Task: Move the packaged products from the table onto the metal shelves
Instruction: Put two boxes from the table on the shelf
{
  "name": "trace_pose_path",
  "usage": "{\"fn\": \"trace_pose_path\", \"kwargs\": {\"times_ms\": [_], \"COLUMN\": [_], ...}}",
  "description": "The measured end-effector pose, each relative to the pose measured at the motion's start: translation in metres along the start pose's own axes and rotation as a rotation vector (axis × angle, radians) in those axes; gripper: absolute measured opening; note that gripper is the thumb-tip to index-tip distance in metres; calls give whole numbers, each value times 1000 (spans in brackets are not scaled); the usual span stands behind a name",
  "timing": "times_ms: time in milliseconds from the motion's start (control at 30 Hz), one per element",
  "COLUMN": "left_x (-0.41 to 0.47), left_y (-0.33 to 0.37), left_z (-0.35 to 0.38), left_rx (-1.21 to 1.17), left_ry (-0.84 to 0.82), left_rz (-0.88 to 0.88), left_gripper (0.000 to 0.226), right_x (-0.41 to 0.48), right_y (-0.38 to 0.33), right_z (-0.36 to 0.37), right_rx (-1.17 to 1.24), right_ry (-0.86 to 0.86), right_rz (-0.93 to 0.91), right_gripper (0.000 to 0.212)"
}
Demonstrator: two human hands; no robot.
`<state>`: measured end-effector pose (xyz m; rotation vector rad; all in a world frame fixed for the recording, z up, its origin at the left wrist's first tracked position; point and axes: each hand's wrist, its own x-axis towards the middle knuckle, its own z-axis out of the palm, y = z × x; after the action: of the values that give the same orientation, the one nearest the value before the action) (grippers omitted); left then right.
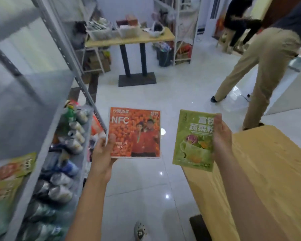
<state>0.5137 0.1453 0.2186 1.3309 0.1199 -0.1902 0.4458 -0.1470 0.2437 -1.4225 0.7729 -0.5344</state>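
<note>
- Two packets are in my hands and neither is on the metal shelves (33, 105) yet; both hang in the air over the floor, out from the shelves' front edge.
- Left hand (102, 153) grips the orange packet (137, 133) marked NFC by its lower corner, thumb on the printed face and fingers behind; this packet is the nearer of the two to the shelves, close to the front post but apart from it.
- Right hand (221, 138) holds the green packet (193, 141) by the edge turned away from the shelves, fingers curled round it; this one is well apart from the shelves.
- Done so far, as I judge it: a few flat pouches (12, 167), orange and green like mine, already lie on one level of the shelves; they are blurred, so I cannot count them.
- One level down stands a row of bottles and other goods (68, 153); whether they belong to this job I cannot tell.
- Left to do: set these two packets down on the shelves; the wooden table (259, 162) is on the side of me away from the shelves, and only part of it shows, so how many packets wait there I cannot say.
- Another person in khaki trousers (261, 66) bends over well beyond the shelves; I judge them clear of my path.
</note>
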Motion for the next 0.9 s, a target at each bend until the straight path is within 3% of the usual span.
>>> {"fn": "trace_pose_path", "kwargs": {"times_ms": [67,200,300,433,600,800,900], "left_x": [15,36,46,63,87,137,169], "left_y": [30,83,116,151,190,225,243], "left_z": [-26,-61,-79,-94,-97,-91,-79], "left_rx": [-37,-55,-28,-34,-43,-79,-90], "left_ry": [63,166,248,360,495,662,764], "left_rz": [90,250,324,437,557,700,747], "left_gripper": [83,55,72,61,78,36,35], "right_x": [15,28,33,42,61,95,114], "right_y": [-20,-60,-90,-129,-168,-202,-224], "right_z": [53,149,209,278,359,458,505], "right_rx": [40,89,134,179,239,366,351], "right_ry": [-76,-201,-300,-411,-573,-810,-911], "right_rz": [-25,-85,-140,-213,-261,-228,-260], "right_gripper": [44,47,49,47,42,47,53]}}
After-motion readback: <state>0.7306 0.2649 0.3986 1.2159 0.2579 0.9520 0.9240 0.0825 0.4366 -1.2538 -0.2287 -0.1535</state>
